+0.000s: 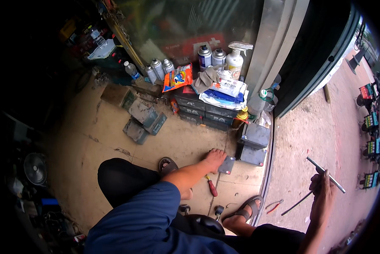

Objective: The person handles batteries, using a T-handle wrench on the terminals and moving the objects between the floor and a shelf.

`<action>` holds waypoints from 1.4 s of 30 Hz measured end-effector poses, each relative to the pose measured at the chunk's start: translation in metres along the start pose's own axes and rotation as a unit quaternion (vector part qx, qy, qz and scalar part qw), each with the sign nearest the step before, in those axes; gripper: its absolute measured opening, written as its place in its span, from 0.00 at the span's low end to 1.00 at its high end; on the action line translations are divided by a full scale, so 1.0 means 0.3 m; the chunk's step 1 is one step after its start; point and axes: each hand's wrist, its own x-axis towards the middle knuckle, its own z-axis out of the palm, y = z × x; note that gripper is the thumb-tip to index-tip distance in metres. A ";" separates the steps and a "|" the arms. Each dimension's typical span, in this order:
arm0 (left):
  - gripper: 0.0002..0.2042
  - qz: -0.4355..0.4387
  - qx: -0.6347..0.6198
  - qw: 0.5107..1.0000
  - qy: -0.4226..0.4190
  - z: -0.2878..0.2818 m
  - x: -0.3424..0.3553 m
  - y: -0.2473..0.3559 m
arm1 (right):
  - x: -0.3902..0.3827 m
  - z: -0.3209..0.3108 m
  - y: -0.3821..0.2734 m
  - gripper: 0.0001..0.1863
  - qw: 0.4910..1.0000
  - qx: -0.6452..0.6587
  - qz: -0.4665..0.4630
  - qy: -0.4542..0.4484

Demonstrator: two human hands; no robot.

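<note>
My left hand (pixel 215 160) grips a small dark grey battery (pixel 226 165) on the tiled floor. Just below it lies a red-handled screwdriver (pixel 211 186). At the right, my right hand (pixel 322 192) is closed on a straight metal rod (pixel 337 183), held at a slant. A thin black rod or hose (pixel 296 204) runs below that hand; whether the hand touches it is unclear. Red-handled pliers (pixel 274 206) lie on the ground outside the threshold. Two more batteries (pixel 253 139) are stacked just above my left hand, to its right.
Stacked batteries (pixel 190 118) carry spray cans, bottles, packets and cloth (pixel 205 78) along the glass front. Loose blocks (pixel 143 118) lie left of them. My sandalled feet flank the screwdriver. A fan (pixel 34 169) stands far left. The door track (pixel 271 169) borders pavement with several scooters (pixel 370 146).
</note>
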 end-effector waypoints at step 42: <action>0.07 -0.454 -0.287 0.758 0.370 0.434 0.219 -0.786 | 0.125 0.072 -0.028 0.24 0.999 -0.032 0.025 0.026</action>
